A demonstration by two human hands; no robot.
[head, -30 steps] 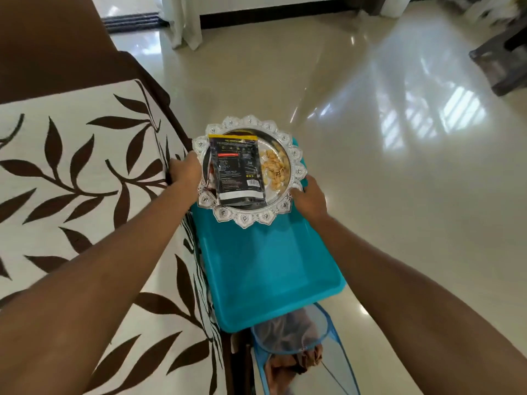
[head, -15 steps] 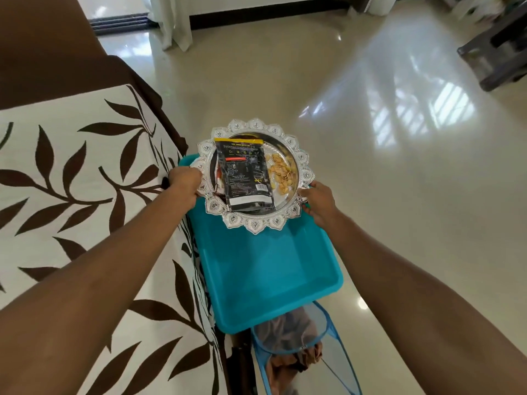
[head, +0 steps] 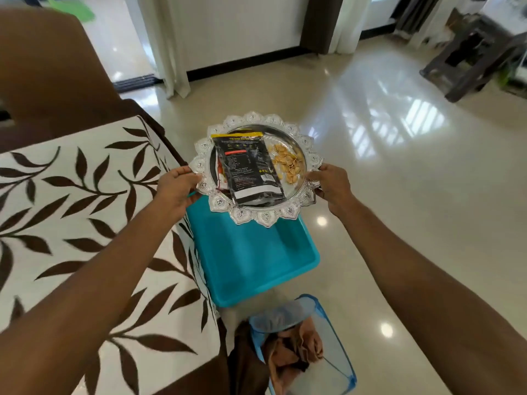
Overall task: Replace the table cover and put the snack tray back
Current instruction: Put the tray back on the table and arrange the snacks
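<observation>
Lifted clear of the blue tub [head: 251, 252], snack tray [head: 258, 171] is gripped by left hand [head: 178, 189] and right hand [head: 330, 186]; pouch [head: 248, 166] print unreadable.

The tray [head: 258, 218] between the hands was silver with a scalloped petal rim, carrying a black packet [head: 248, 166] with a yellow top strip and tan snacks [head: 286, 163]. Left of the left hand [head: 176, 189], the table cover [head: 71, 223] was white with brown leaves. Under the hands sat a teal tub [head: 256, 260].
</observation>
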